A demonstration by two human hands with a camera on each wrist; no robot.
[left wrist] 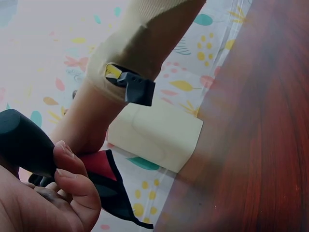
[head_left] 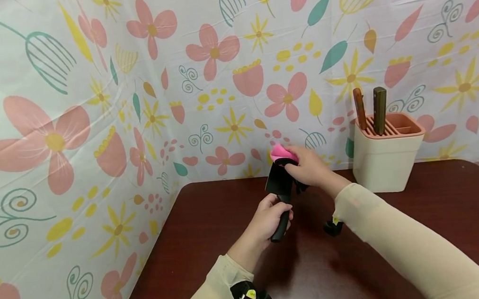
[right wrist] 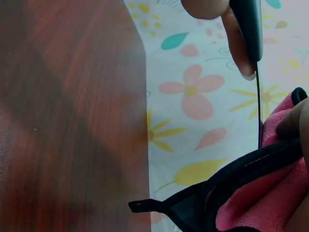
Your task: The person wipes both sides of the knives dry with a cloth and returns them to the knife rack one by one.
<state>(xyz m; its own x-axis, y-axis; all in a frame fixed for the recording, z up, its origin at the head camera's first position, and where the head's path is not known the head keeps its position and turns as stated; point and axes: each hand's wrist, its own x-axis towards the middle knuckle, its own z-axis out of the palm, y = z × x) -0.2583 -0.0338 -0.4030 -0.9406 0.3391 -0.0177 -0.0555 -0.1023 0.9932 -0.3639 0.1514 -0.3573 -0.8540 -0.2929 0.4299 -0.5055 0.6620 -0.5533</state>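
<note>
My left hand (head_left: 267, 218) grips the black handle of a kitchen knife (head_left: 277, 180), whose broad dark blade points up and away from me. Around the blade's upper part, a pink cloth with black edging (head_left: 281, 152) is pinched in my right hand (head_left: 308, 165). In the right wrist view the blade shows edge-on as a thin line below the handle (right wrist: 249, 29), its lower end hidden behind the cloth (right wrist: 285, 193). Curled fingers (left wrist: 77, 191) of my left hand wrap the handle in the left wrist view. Both hands are above the table.
A cream knife block (head_left: 387, 155) with a salmon-coloured slotted top stands at the back right of the dark red wooden table (head_left: 212, 228). Two knives stand in it, one brown-handled (head_left: 360, 109) and one olive-handled (head_left: 379, 108). A flower-patterned curtain (head_left: 218, 99) hangs behind and to the left.
</note>
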